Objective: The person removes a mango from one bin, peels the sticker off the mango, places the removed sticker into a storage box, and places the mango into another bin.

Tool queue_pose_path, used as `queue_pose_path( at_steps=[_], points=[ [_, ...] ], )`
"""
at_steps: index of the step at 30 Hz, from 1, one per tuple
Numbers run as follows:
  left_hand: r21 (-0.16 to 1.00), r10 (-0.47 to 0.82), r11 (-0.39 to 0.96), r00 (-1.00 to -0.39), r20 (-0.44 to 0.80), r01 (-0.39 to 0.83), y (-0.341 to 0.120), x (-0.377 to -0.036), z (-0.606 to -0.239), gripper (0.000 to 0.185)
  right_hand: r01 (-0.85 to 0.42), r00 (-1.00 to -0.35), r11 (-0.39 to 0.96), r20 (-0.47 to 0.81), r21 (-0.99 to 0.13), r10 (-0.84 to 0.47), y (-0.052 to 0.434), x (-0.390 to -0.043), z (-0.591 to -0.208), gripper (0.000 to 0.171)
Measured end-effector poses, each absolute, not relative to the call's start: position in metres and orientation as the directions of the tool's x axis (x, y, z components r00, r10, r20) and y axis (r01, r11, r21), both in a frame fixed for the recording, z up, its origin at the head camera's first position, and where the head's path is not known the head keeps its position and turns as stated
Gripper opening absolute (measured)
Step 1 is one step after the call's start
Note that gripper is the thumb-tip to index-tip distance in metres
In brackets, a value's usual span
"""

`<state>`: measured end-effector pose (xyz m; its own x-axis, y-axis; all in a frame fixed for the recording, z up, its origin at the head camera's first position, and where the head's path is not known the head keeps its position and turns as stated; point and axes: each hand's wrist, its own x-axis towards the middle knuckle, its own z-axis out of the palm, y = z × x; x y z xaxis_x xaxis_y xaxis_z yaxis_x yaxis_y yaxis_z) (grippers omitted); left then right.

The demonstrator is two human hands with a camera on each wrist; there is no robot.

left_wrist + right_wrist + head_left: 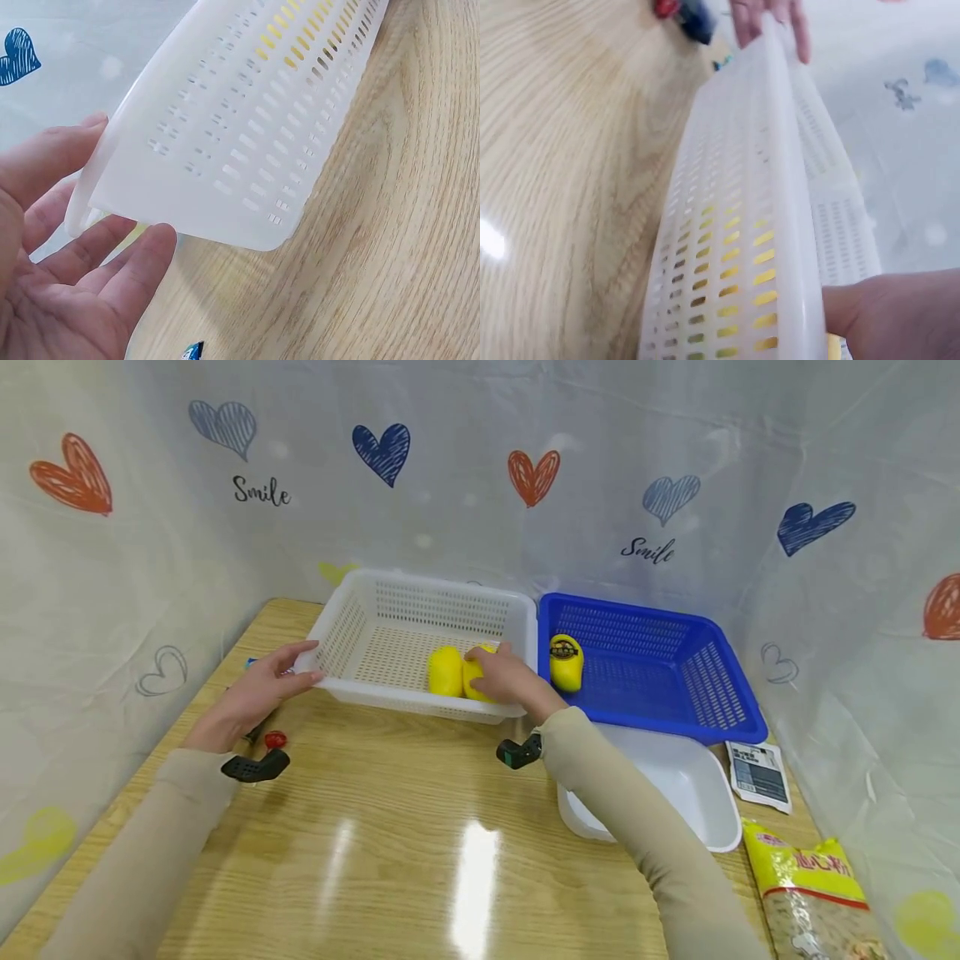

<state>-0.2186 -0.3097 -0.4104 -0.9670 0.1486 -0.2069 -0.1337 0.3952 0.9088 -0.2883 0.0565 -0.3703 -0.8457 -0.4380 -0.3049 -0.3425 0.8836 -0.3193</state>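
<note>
My left hand (255, 692) grips the near left corner of a white slotted basket (420, 693), thumb on the rim and fingers beneath it in the left wrist view. Inside that basket, toward its near right side, lie two smooth yellow mangoes. The left one (446, 672) sits free beside my right hand (504, 673). My right hand reaches over the near rim, its fingers curled round the right mango (474, 678), which they partly cover. In the right wrist view, the basket wall (712, 247) hides most of the mangoes, with yellow showing through its slots.
A blue basket (660, 722) adjoins on the right, holding a yellow mango (566, 664) with a black label. Below my right forearm stands a white tub (697, 777). A silver-grey packet (759, 777) and yellow-topped food bag (810, 885) lie farther right. A small red item (275, 740) lies near my left wrist.
</note>
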Motion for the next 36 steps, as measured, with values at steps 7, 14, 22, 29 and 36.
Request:
queue_pose_path(
  at_steps=[7,14,22,29,36],
  points=[
    [0.909,0.147,0.394,-0.967,-0.209,-0.136,-0.31,-0.219,-0.411,0.083,-0.289,-0.811,0.825,-0.333,-0.486,-0.48,0.053,-0.303,-0.383,0.051],
    [0.904,0.171,0.415,-0.967,-0.19,-0.104,-0.306,-0.219,-0.409,0.081,-0.275,-0.8,0.813,-0.347,-0.513,-0.49,0.053,-0.31,-0.393,0.053],
    [0.907,0.169,0.407,-0.968,-0.187,-0.104,-0.309,-0.219,-0.411,0.08,-0.392,-0.781,0.767,-0.257,-0.507,-0.569,0.059,-0.302,-0.385,0.054],
    [0.928,0.17,0.358,-0.971,-0.169,-0.099,-0.307,-0.225,-0.412,0.078,-0.397,-0.822,0.665,-0.077,-0.633,-0.564,0.105,-0.264,-0.356,0.047],
    [0.924,0.161,0.376,-0.977,-0.142,-0.073,-0.312,-0.225,-0.411,0.076,-0.291,-0.936,0.685,0.049,-0.668,-0.349,0.17,-0.271,-0.357,0.041]
  ],
)
